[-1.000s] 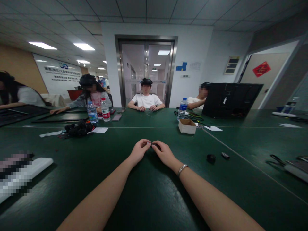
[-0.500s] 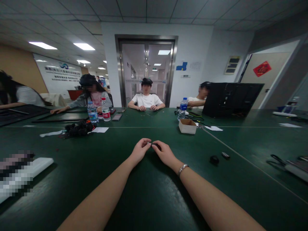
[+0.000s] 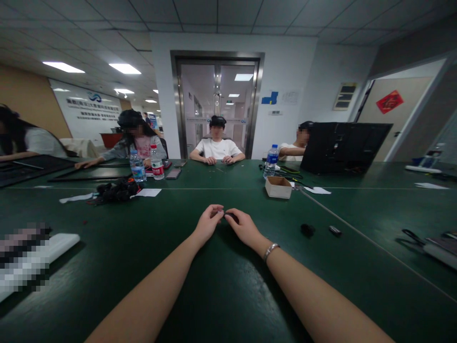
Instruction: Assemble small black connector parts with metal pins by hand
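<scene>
My left hand [image 3: 208, 223] and my right hand [image 3: 247, 226] meet fingertip to fingertip above the green table, both closed in a pinch. A small dark piece [image 3: 231, 216] shows between the thumb and fingers of my right hand; its kind is too small to tell. At the left fingertips there is a tiny pale glint, and what they hold is mostly hidden. To the right of my hands lie a small round black object [image 3: 307, 230] and a small dark block with a shiny top [image 3: 335, 231], apart from each other.
An open cardboard box [image 3: 278, 189] stands ahead on the right, near a water bottle [image 3: 272, 162]. Two bottles and a heap of black cables [image 3: 119, 190] are at left. A large black screen [image 3: 344, 148] stands at far right. Several people sit around the table.
The small round black object has shifted left and slightly away from me across the table, with no hand touching it. My hands have hardly moved.
</scene>
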The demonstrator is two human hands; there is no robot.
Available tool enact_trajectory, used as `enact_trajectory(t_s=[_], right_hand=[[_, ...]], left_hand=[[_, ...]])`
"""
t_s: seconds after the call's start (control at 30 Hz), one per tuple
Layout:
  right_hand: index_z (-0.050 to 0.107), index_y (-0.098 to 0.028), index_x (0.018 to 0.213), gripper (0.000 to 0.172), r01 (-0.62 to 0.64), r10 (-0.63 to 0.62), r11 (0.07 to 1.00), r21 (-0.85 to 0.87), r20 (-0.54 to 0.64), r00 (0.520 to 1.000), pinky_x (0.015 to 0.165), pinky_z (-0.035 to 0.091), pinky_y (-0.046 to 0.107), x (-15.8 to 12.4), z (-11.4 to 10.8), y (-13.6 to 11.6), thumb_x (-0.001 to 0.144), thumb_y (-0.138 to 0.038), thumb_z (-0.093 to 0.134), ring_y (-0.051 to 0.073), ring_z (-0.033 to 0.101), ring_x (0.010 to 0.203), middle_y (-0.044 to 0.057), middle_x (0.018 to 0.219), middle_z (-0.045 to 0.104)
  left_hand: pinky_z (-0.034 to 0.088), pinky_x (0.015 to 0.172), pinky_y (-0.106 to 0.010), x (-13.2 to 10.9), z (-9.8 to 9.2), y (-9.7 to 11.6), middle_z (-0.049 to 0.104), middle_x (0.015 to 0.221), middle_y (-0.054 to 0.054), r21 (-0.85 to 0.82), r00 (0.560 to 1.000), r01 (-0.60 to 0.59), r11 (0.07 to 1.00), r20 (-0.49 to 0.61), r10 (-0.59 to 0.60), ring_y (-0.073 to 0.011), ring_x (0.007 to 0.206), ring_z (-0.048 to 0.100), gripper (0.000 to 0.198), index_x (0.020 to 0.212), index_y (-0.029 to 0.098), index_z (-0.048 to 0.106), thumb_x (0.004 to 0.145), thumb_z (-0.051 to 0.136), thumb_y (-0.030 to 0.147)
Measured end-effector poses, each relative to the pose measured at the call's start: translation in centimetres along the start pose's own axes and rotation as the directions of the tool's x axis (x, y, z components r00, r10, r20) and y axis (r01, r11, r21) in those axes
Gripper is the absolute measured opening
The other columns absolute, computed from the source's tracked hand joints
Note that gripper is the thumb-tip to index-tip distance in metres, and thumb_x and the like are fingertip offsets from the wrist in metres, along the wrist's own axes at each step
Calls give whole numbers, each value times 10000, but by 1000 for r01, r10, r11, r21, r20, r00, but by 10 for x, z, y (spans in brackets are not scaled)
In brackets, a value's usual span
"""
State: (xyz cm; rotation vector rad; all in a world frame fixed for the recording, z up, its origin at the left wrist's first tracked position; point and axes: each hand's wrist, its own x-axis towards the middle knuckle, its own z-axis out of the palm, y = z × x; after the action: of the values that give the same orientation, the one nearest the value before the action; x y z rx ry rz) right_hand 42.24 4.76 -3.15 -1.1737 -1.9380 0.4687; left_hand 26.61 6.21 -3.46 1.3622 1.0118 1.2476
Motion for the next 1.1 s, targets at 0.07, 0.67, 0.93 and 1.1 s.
enact_trajectory(t_s=[0.07,0.67,0.93,1.1], right_hand=[[643,-197,1007,226,-5,5,1000,-8,1,1000,741,446,290,0,0,0,881,-325,505,166,606,831,49,931,680],[640,-194,1006,221,4,-4,1000,-7,-3,1000,771,454,299,0,0,1,879,-318,509,166,599,844,50,942,674],[633,-201,1010,225,6,-6,1000,4,0,1000,791,449,304,0,0,0,885,-328,495,169,602,874,48,964,671],[633,-197,1005,221,3,-3,1000,-1,-1,1000,781,451,306,0,0,0,883,-324,500,172,603,863,50,958,673]], left_hand=[[472,694,-268,1,0,-1,630,941,-72,13,1000,23,1000,-14,-23,-157,828,599,272,965,163,599,754,644,328],[465,687,-260,-1,0,1,643,901,-58,66,999,-47,997,4,47,-145,790,595,229,950,164,616,745,632,264],[455,640,-251,-2,1,4,639,927,-66,63,1000,3,998,-9,-2,-157,814,598,216,967,159,602,802,566,294],[472,745,-290,-1,0,1,648,912,-59,55,997,-77,996,15,76,-160,830,607,218,950,166,608,754,625,260]])
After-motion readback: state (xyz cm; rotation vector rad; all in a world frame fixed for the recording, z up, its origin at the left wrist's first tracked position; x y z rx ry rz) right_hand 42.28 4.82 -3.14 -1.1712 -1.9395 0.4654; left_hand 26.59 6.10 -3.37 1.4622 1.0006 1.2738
